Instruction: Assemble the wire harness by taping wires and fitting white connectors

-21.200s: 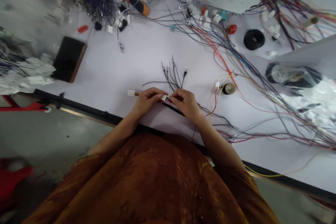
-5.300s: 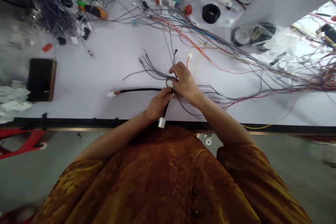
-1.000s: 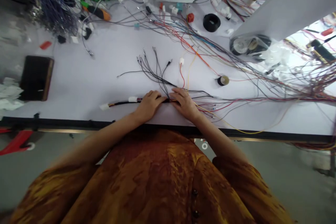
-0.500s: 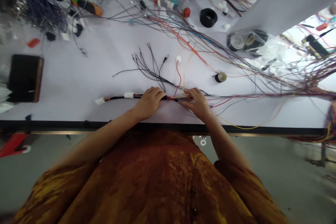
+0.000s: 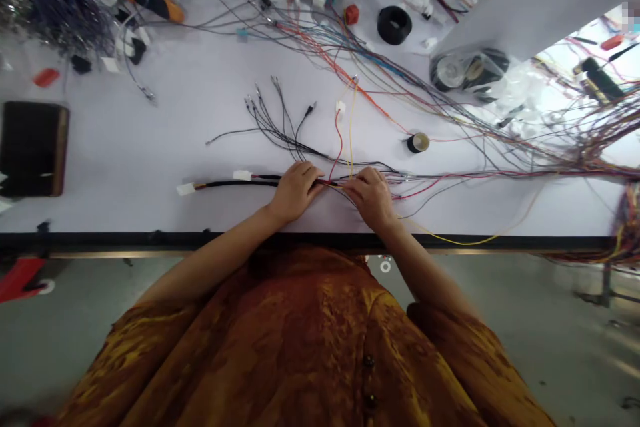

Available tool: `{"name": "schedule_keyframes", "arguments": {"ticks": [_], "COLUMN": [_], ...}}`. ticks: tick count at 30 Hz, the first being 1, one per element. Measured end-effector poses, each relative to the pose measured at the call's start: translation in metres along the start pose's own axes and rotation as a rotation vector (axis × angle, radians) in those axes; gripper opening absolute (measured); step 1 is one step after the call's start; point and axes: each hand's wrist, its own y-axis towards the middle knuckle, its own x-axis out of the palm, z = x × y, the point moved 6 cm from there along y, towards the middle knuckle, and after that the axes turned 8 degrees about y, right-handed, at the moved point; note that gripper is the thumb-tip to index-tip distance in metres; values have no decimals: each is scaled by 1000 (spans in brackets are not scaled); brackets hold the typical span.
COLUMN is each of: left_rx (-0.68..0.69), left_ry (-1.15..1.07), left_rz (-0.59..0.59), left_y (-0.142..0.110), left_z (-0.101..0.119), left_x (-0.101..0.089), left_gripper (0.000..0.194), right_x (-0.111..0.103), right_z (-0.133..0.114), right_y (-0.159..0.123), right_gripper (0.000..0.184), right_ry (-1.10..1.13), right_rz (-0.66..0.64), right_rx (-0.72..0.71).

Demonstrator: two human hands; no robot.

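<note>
A wire harness [image 5: 230, 183] wrapped in black lies along the near edge of the table. White connectors [image 5: 186, 189] sit on its left ends. My left hand [image 5: 296, 191] is closed around the wrapped part, fingertips down on the wires. Just to its right, my right hand [image 5: 371, 195] pinches the same bundle where loose coloured wires come out. A red wire [image 5: 341, 140] with a white connector [image 5: 341, 108] and a yellow wire [image 5: 351, 127] stick up between the hands. Thin black wires [image 5: 280, 133] with metal terminals fan out beyond my left hand.
A black tape roll [image 5: 395, 25] and a small roll [image 5: 418, 142] lie farther back. Long loose wires [image 5: 480, 127] cross the right side. At left are a dark phone-like object [image 5: 34, 149] and an orange-handled tool [image 5: 157, 5]. A grey post [image 5: 520, 7] rises at the right.
My left hand has slid right along the harness, closer to my right hand, leaving more black wrapping showing on the left. The yellow wire stands straighter. The view has shifted slightly.
</note>
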Motion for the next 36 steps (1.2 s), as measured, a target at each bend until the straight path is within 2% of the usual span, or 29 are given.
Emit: {"name": "schedule_keyframes", "arguments": {"ticks": [3, 6, 9, 13, 16, 18, 22, 24, 26, 28, 30, 32, 34, 36], "left_rx": [2, -23, -147, -369, -478, -531, -642, -645, -650, -693, -729, -733, -738, -756], "left_ry": [-42, -136, -283, -712, -1030, -1154, -1374, -1476, -1521, -1521, -1534, -1572, -1614, -1626], "left_rz": [-38, -29, 21, -5, -62, -41, 132, 253, 324, 330, 326, 325, 315, 295], "left_y": [2, 8, 16, 30, 40, 44, 42, 35, 25, 12, 0, -9, -14, -18], "left_z": [2, 5, 3, 1, 3, 0, -22, -37, -51, -62, -70, -75, -77, -79], "left_x": [-4, -13, -17, -2, 6, 0, -31, -48, -59, -62, -60, -57, -54, -50], "left_gripper": [16, 24, 29, 40, 33, 25, 23, 25, 26, 37, 57, 72, 79, 76], "right_x": [0, -9, -10, 2, 9, 10, 6, 2, -5, -13, -23, -30, -35, -36], "right_z": [11, 26, 37, 39, 39, 37, 26, 19, 14, 11, 10, 10, 5, -7], "right_y": [-4, -3, 2, 9, 9, 7, 6, 7, 9, 13, 22, 37, 58, 83], "right_gripper": [12, 25, 32, 25, 12, 10, 9, 10, 10, 6, 4, 11, 20, 26], "right_ry": [212, 461, 722, 910, 927, 906, 754, 674, 618, 595, 612, 676, 783, 894], "right_rz": [14, 87, 100, 16, 44, 88, 186, 214, 227, 247, 271, 280, 266, 227], "right_rx": [35, 246, 484, 586, 563, 503, 292, 215, 174, 162, 173, 195, 201, 179]}}
